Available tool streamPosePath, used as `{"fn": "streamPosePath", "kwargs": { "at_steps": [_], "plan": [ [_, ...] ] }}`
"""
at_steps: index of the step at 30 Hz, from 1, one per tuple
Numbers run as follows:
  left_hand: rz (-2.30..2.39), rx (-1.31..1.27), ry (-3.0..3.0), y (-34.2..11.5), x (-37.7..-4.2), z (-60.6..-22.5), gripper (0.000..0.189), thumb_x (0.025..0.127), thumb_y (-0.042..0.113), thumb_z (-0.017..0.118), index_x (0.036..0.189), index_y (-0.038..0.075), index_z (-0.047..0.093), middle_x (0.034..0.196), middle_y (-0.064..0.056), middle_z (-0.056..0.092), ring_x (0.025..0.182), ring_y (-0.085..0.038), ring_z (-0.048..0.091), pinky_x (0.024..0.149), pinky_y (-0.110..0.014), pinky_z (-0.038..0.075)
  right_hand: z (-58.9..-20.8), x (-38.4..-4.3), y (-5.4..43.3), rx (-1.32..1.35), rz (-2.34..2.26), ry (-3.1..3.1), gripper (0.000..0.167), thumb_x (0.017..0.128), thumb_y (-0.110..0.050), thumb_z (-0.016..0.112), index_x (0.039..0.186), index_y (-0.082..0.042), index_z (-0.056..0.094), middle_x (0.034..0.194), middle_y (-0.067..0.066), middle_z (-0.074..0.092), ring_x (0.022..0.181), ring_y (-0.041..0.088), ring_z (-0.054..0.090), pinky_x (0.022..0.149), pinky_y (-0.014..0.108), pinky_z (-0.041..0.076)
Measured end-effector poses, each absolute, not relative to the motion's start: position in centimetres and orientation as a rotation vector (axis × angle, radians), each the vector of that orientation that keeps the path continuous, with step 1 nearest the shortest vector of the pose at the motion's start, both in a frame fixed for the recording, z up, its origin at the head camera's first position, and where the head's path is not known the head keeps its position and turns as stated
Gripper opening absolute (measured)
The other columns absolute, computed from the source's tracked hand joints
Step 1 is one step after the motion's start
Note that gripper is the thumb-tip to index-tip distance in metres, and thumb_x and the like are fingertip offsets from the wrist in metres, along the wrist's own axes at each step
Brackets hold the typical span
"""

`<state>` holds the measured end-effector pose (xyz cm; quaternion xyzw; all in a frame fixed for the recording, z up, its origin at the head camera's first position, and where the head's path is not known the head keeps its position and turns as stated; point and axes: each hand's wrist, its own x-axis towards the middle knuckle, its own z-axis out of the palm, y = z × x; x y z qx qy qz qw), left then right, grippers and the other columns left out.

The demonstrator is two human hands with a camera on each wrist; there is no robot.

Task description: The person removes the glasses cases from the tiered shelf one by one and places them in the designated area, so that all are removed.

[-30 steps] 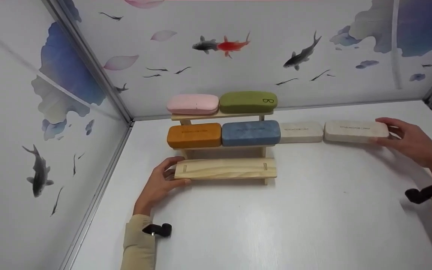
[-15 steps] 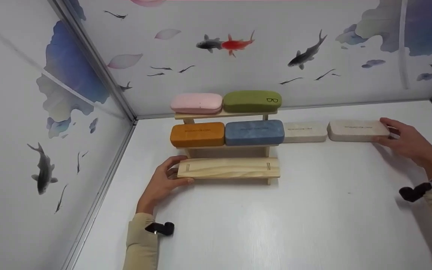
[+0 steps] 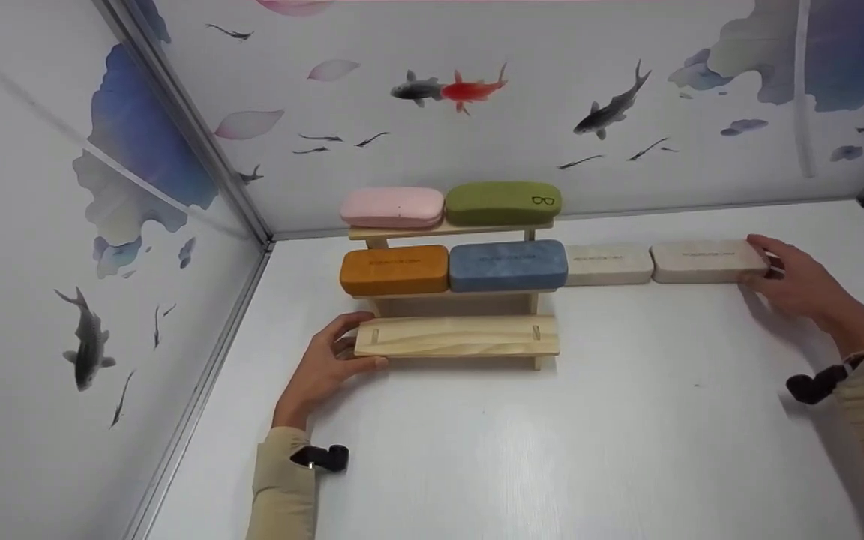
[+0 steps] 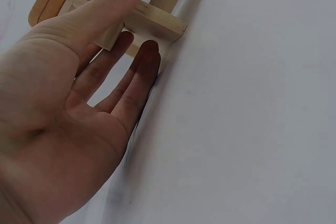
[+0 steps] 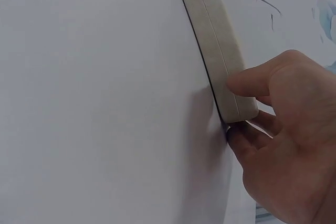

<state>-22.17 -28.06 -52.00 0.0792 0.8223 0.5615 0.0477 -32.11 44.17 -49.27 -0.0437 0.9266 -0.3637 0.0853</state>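
My left hand [image 3: 317, 371] grips the left end of the bare front step of a three-step wooden rack [image 3: 458, 337], thumb in front and a finger behind. At the far right, my right hand [image 3: 799, 277] holds the right end of an off-white glasses case [image 3: 706, 262] between thumb and fingers. The right wrist view shows the case's seam [image 5: 215, 35] and the thumb on its side. Its left end meets a second off-white glasses case [image 3: 607, 266], whose left end is partly hidden by the blue glasses case [image 3: 507, 266].
On the middle step an orange glasses case [image 3: 394, 270] lies left of the blue one. The top step bears a pink glasses case [image 3: 392, 208] and a green glasses case [image 3: 505, 203]. Fish-patterned wall panels [image 3: 499, 142] border the white table [image 3: 552, 457] behind and at left.
My right hand has slid its off-white case slightly left, narrowing the gap to the other off-white case. The left hand stays on the rack. The head view has shifted a little.
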Motion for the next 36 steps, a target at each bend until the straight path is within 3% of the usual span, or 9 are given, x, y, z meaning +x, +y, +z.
{"fn": "streamPosePath", "kwargs": {
  "at_steps": [6, 9, 15, 20, 24, 29, 33, 36],
  "plan": [
    [1.712, 0.240, 2.512, -27.9, -22.1, -52.0, 0.077, 0.083, 0.032, 0.097, 0.151, 0.032, 0.059, 0.156, 0.002, 0.058, 0.132, -0.026, 0.065, 0.112, -0.039, 0.051, -49.1, -32.0, 43.0, -0.146, -1.046, 2.868, 0.082, 0.109, -0.014, 0.056, 0.171, 0.002, 0.005, 0.171, 0.045, 0.006, 0.155, 0.069, 0.010, 0.123, 0.082, 0.015],
    [1.708, 0.244, 2.512, -27.9, -22.1, -52.0, 0.077, 0.084, 0.032, 0.097, 0.151, 0.031, 0.059, 0.156, 0.001, 0.058, 0.132, -0.026, 0.065, 0.112, -0.039, 0.051, -48.7, -31.7, 41.6, -0.185, -1.094, 2.928, 0.082, 0.109, -0.016, 0.059, 0.172, -0.001, 0.010, 0.172, 0.043, 0.009, 0.158, 0.066, 0.007, 0.124, 0.082, 0.012],
    [1.709, 0.249, 2.522, -28.0, -22.2, -52.0, 0.077, 0.083, 0.033, 0.098, 0.150, 0.032, 0.059, 0.155, 0.001, 0.058, 0.131, -0.026, 0.066, 0.111, -0.041, 0.052, -47.6, -30.7, 37.4, -0.257, -1.271, 2.915, 0.080, 0.111, -0.034, 0.061, 0.175, -0.016, 0.016, 0.179, 0.030, 0.012, 0.161, 0.062, 0.014, 0.121, 0.083, 0.019],
    [1.707, 0.247, 2.522, -28.0, -22.2, -52.0, 0.078, 0.082, 0.033, 0.098, 0.150, 0.031, 0.059, 0.156, 0.001, 0.058, 0.131, -0.026, 0.066, 0.109, -0.036, 0.053, -47.1, -29.8, 33.7, -0.398, -1.367, 2.941, 0.075, 0.109, -0.028, 0.067, 0.173, -0.017, 0.028, 0.177, 0.023, 0.025, 0.157, 0.058, 0.027, 0.120, 0.080, 0.027],
    [1.723, 0.250, 2.506, -28.1, -22.2, -52.0, 0.077, 0.083, 0.031, 0.097, 0.150, 0.031, 0.059, 0.156, 0.001, 0.058, 0.131, -0.025, 0.066, 0.109, -0.034, 0.053, -46.8, -29.4, 31.0, -0.569, -1.440, 2.950, 0.075, 0.107, -0.017, 0.071, 0.171, -0.017, 0.033, 0.176, 0.018, 0.032, 0.161, 0.047, 0.029, 0.125, 0.071, 0.027],
    [1.729, 0.257, 2.499, -28.1, -22.2, -52.0, 0.077, 0.083, 0.030, 0.097, 0.150, 0.031, 0.059, 0.156, 0.000, 0.058, 0.131, -0.026, 0.065, 0.111, -0.038, 0.053, -46.1, -29.1, 28.1, -0.687, -1.489, 2.924, 0.074, 0.106, -0.015, 0.071, 0.170, -0.021, 0.035, 0.175, 0.012, 0.035, 0.164, 0.037, 0.029, 0.132, 0.050, 0.030],
    [1.735, 0.243, 2.492, -28.0, -22.1, -51.9, 0.078, 0.083, 0.030, 0.098, 0.151, 0.031, 0.059, 0.156, 0.000, 0.058, 0.132, -0.026, 0.066, 0.110, -0.039, 0.053, -45.6, -29.0, 25.9, -0.778, -1.532, 2.887, 0.072, 0.106, -0.011, 0.071, 0.169, -0.018, 0.037, 0.174, 0.011, 0.038, 0.162, 0.035, 0.033, 0.130, 0.046, 0.034],
    [1.745, 0.237, 2.476, -27.9, -22.0, -51.9, 0.078, 0.083, 0.029, 0.097, 0.151, 0.029, 0.058, 0.156, -0.001, 0.058, 0.132, -0.027, 0.066, 0.108, -0.037, 0.055, -45.3, -28.7, 24.5, -0.826, -1.581, 2.848, 0.070, 0.106, -0.010, 0.071, 0.168, -0.016, 0.039, 0.173, 0.009, 0.040, 0.160, 0.034, 0.037, 0.129, 0.034, 0.037]
  ]
}}
